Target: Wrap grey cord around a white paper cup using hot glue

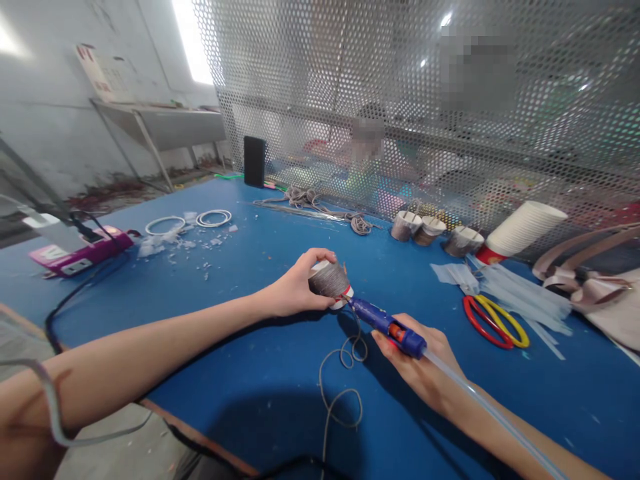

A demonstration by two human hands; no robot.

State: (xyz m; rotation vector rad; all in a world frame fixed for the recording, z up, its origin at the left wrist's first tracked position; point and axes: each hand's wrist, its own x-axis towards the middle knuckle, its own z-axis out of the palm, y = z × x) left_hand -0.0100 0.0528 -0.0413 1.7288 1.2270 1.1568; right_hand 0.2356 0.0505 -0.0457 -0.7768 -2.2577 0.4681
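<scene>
My left hand (295,287) grips a paper cup (327,280) wound with grey cord, tilted on its side above the blue table, its red and white rim toward the right. In my right hand (425,360) is a blue glue gun (373,315), its nozzle at the cup near the rim. A long clear glue stick (490,407) runs out of the gun's back end, over my right forearm. Loose grey cord (345,393) hangs from the cup and lies in loops on the table.
Cord-wrapped cups (405,225), stacked white cups (525,230), clear sticks (525,293) and red and yellow rings (487,322) lie right. White rings (213,218), scraps and a purple power strip (83,250) are left. A phone (255,161) and cord bundles (303,197) stand before the perforated screen (310,80).
</scene>
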